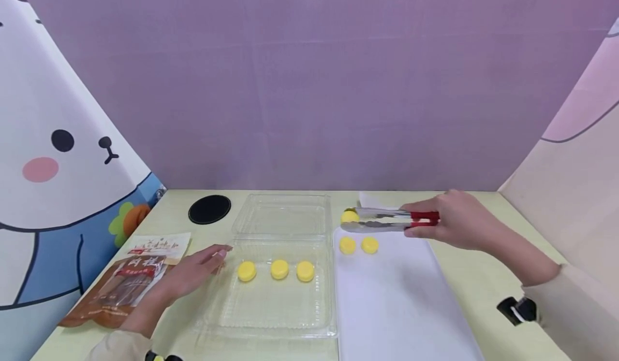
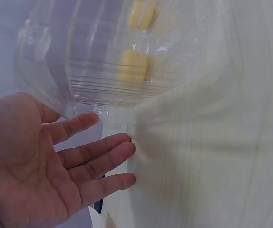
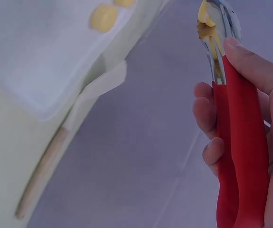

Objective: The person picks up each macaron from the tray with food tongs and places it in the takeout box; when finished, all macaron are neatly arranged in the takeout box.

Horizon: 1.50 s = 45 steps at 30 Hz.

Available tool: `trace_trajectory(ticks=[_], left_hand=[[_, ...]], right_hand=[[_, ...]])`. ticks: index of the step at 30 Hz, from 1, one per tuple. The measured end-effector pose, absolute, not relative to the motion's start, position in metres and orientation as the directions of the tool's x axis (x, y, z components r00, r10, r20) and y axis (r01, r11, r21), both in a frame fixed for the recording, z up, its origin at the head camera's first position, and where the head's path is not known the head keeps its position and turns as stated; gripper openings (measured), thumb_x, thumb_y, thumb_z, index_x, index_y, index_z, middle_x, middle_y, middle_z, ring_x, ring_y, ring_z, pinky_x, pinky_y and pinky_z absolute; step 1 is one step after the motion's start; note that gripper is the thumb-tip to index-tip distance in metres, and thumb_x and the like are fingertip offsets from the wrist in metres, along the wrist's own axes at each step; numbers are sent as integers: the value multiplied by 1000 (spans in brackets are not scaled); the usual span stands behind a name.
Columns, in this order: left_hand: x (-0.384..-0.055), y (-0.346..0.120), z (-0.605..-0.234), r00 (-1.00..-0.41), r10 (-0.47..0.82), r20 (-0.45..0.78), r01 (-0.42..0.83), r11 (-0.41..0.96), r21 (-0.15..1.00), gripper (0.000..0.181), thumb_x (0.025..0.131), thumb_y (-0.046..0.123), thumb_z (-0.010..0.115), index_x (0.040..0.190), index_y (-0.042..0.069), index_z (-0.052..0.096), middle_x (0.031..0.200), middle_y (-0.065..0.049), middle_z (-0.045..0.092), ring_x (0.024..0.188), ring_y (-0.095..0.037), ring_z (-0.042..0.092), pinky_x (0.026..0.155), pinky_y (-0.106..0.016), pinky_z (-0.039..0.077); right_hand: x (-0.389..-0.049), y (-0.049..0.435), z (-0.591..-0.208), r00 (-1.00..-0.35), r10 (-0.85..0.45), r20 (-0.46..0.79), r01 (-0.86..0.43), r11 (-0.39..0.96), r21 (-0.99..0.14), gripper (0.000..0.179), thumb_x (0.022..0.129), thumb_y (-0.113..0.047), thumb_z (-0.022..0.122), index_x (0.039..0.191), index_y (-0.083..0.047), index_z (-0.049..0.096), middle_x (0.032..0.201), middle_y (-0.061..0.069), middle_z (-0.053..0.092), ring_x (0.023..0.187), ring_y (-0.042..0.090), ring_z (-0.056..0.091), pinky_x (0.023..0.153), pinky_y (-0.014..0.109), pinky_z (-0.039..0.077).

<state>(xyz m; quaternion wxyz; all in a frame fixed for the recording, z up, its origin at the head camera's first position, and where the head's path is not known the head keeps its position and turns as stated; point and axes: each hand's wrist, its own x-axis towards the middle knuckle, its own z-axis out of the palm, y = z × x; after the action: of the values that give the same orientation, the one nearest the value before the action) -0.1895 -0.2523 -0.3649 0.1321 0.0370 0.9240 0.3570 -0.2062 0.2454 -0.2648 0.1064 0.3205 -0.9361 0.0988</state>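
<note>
My right hand [image 1: 459, 220] grips red-handled metal tongs [image 1: 382, 226], which pinch a yellow macaron [image 1: 350, 216] above the far end of a white tray [image 1: 387, 302]. Two more macarons [image 1: 369, 245] lie on that tray. In the right wrist view, thumb and fingers wrap the red handles [image 3: 246, 156]. Beside the tray, a clear plastic clamshell box [image 1: 266, 318] has its lid [image 1: 280, 216] folded back, with three macarons [image 1: 279, 269] in a row inside. My left hand [image 1: 191, 272] is at the box's left side, fingers extended, thumb close by its wall [image 2: 98, 97].
Brown and white food packets [image 1: 128, 280] lie at the left, and a black round disc [image 1: 209, 209] sits behind them. A spatula with a wooden handle [image 3: 41, 173] lies beyond the tray. A purple backdrop [image 1: 309, 92] closes off the table's far edge.
</note>
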Motion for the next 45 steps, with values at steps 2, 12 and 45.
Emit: trace_trajectory(ticks=[2,12,45], left_hand=[[-189,-253,-365,-962,164,-216,-24,742,670,55,110,43,41,151,6,46,131,-23,63,116,-38,63,99,-64,44],[-190,-254,-366,-963,164,-213,-20,747,664,59,109,48,41,151,7,47,129,-21,64,116,-37,63,100,-64,44],[-189,-252,-368,-967,194,-168,35,747,664,50,110,38,42,148,6,50,131,-22,64,114,-36,65,102,-65,42]], right_hand=[[-207,231,-257,-761,-602,244,-636,765,-97,46,83,-42,84,118,-13,78,65,-21,60,52,0,40,53,27,34],[-211,160,-239,-687,-715,130,-725,686,-59,40,84,-41,84,114,-16,79,73,-14,68,59,1,52,54,25,44],[-215,28,-294,-566,-821,-68,-824,566,27,30,85,-45,82,107,-26,80,64,-17,55,57,5,47,55,23,38]])
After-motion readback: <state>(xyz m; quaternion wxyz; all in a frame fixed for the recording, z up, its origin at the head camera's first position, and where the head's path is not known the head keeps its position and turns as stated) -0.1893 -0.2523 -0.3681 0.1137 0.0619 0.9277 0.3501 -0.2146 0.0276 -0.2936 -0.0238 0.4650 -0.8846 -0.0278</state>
